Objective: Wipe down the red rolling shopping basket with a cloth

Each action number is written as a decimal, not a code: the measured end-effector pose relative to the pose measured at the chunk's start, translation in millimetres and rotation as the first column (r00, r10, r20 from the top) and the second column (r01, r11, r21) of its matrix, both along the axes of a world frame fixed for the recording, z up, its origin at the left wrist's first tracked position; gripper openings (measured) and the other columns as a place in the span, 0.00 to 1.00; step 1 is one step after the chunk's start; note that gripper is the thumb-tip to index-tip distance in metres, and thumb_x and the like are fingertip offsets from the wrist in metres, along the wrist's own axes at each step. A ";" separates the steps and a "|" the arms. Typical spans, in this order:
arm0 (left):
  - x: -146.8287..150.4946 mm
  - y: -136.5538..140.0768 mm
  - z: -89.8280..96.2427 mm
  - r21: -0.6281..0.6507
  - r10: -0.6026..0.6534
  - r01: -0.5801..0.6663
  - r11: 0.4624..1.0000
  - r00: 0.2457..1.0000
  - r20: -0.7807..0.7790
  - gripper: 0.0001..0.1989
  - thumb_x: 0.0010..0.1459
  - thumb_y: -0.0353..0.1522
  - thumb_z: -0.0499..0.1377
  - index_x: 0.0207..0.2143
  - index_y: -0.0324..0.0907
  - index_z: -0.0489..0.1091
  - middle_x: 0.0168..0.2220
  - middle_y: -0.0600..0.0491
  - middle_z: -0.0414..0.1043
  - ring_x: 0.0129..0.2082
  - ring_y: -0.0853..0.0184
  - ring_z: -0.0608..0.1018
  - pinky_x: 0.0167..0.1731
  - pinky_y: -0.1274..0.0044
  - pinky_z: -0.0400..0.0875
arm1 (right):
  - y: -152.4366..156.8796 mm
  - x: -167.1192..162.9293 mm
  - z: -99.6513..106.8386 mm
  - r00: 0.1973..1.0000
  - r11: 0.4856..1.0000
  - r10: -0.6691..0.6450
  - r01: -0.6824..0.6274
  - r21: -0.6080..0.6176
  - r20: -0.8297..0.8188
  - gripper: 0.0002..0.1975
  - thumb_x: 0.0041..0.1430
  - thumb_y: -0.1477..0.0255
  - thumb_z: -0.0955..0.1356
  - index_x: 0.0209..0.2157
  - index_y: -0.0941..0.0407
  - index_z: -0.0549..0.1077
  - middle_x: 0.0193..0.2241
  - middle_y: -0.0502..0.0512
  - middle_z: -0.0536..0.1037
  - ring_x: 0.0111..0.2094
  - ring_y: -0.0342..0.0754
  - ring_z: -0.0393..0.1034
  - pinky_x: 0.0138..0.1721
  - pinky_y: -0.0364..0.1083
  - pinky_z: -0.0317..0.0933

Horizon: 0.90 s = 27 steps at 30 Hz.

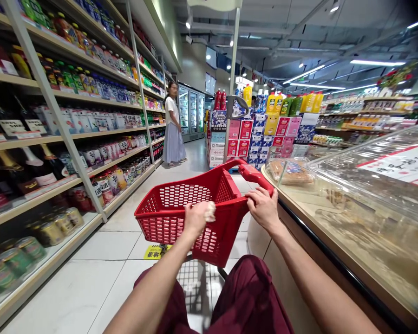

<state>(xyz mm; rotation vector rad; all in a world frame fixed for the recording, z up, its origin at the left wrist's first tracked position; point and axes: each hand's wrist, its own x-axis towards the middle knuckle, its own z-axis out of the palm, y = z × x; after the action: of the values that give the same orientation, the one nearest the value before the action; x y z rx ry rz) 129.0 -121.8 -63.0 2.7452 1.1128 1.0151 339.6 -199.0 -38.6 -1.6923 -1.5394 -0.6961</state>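
Observation:
A red plastic shopping cart (181,225) with perforated basket walls stands sideways in front of my knees. My left hand (195,220) is closed at the cart's near rim. A small pale crumpled wad (210,212) shows at its fingers; its kind is too blurred to tell, and whether the hand also touches the rim I cannot tell. My right hand (264,207) is wrapped round the near end of the red handle (254,175), at the corner of the basket. The visible inside of the basket shows only red plastic.
Drink shelves (90,134) line the left side. A person (172,120) stands by them farther up the aisle. Stacked drink cartons (242,134) rise ahead, with fridges (191,111) behind. At my right, a counter with clear covers (362,199) almost meets the cart handle.

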 end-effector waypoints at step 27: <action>-129.9 32.8 -57.2 0.092 0.382 -0.372 0.924 0.910 -0.162 0.23 0.54 0.31 0.46 0.54 0.49 0.57 0.57 0.49 0.57 0.57 0.60 0.59 0.55 0.55 0.38 | 17.2 -65.6 -46.2 0.988 0.988 0.139 -0.134 -0.072 0.067 0.13 0.54 0.71 0.61 0.39 0.56 0.72 0.41 0.59 0.73 0.47 0.55 0.62 0.56 0.61 0.36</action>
<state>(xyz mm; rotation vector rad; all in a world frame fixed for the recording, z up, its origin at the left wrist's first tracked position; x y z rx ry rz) -0.9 -89.0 -120.2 2.7724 1.7217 0.8490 274.0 -181.8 -84.9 -1.6083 -1.7290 -0.6459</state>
